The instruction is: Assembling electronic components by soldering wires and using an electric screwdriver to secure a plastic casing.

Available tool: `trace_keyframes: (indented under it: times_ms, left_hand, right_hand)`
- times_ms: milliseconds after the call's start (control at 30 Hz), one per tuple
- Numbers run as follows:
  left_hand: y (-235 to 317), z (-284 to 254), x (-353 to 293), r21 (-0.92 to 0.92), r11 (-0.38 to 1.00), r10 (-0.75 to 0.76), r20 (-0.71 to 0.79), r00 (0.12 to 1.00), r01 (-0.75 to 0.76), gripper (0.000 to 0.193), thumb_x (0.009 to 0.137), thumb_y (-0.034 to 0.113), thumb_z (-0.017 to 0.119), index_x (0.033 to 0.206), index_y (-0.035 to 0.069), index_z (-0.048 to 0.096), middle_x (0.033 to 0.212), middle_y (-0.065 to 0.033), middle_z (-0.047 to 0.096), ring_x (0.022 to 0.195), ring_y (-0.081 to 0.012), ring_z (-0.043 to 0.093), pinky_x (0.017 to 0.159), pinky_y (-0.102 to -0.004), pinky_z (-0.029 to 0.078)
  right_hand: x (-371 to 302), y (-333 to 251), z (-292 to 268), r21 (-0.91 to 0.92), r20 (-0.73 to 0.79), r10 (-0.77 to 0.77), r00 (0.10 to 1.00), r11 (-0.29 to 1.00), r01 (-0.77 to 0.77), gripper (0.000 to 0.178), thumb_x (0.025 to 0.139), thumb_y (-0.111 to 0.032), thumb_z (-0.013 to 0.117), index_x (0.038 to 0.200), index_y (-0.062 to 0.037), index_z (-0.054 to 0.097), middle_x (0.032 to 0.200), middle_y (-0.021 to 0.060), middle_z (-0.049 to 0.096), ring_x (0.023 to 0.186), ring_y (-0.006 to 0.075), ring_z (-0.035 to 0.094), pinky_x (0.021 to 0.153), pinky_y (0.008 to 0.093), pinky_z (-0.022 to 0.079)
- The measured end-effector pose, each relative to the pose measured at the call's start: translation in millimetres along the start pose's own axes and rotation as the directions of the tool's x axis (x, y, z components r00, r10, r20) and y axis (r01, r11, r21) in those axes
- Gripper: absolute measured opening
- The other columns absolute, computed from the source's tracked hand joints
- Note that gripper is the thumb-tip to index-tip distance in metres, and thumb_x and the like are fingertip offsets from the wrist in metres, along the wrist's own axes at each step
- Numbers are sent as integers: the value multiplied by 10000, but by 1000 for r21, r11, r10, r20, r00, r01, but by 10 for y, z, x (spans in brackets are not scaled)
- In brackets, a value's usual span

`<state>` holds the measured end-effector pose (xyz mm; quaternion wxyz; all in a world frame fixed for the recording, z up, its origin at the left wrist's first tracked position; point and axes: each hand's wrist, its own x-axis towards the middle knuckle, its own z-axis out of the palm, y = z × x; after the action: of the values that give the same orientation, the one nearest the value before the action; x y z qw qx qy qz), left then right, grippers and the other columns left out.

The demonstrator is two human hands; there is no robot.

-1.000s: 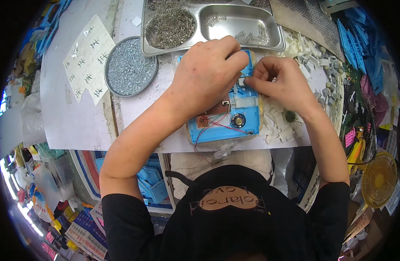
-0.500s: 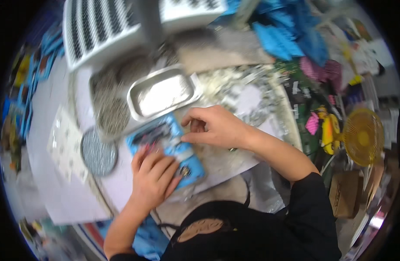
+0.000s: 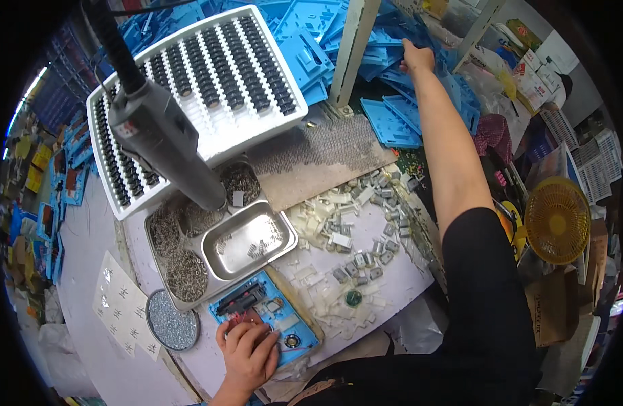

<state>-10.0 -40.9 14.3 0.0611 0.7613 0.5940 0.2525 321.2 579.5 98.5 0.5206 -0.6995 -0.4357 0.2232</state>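
My left hand (image 3: 249,355) grips the near left edge of a blue plastic housing (image 3: 299,312), its bent fingers over the top by thin wires and a reddish board. In the housing sit a black part (image 3: 241,298) and a round metal-rimmed part (image 3: 292,340). What lies under the fingers is hidden. My right arm stretches far to the back right. There my right hand (image 3: 418,58) has its fingers closed at the edge of a blue plastic panel (image 3: 386,42) in a heap of similar panels; the fingertips are partly hidden.
A steel tray (image 3: 292,238) stands among bins of small metal parts. Behind are a white foam tray (image 3: 210,145) of black parts and a hanging grey tool (image 3: 164,139). Loose clear and grey pieces (image 3: 359,267) cover the right side. A post (image 3: 354,54) rises beside the panels.
My right hand has left the housing and reached to the blue panels at the back right. My left hand stays on the housing. The view has shifted and sharpened.
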Motion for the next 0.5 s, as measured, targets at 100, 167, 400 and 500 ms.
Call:
trace_keyframes:
  times_ms: [100, 167, 400, 500]
  left_hand:
    - [-24, 22, -3, -20, 1000, 8, -7, 1000, -8, 327, 700, 124, 762, 1026, 158, 752, 1076, -46, 667, 1027, -274, 607, 1096, -544, 327]
    - [-16, 38, 32, -17, 1000, 20, -22, 1000, -20, 328, 694, 121, 758, 1020, 151, 752, 1074, -52, 665, 1027, -279, 605, 1077, -545, 348]
    - [35, 38, -20, 81, 996, 50, -61, 997, -45, 293, 723, 124, 737, 1016, 133, 744, 1107, -82, 658, 1055, -302, 600, 1069, -552, 358]
    - [64, 155, 62, 59, 994, 99, -86, 991, -94, 297, 726, 115, 732, 1023, 124, 742, 1146, -105, 642, 1089, -325, 587, 1069, -563, 361]
  right_hand:
    - [253, -51, 182, 157, -2, 8, 1000, 988, -7, 432, 861, -339, 763, 1011, 62, 708, 816, 159, 730, 596, 228, 709, 532, 342, 566]
    - [535, -62, 210, 272, -63, -149, 987, 949, 161, 429, 881, -284, 770, 1070, 86, 663, 841, 171, 709, 620, 223, 698, 483, 341, 563]
    - [692, -586, -664, -498, -375, -603, 704, 772, 396, 289, 935, -140, 647, 1221, -109, 667, 1149, 181, 727, 1054, 439, 676, 931, 497, 529]
    - [790, -534, -1476, -240, -574, -512, 639, 851, 467, 361, 880, -108, 699, 1236, -108, 643, 1092, 173, 725, 1022, 395, 692, 910, 469, 548]
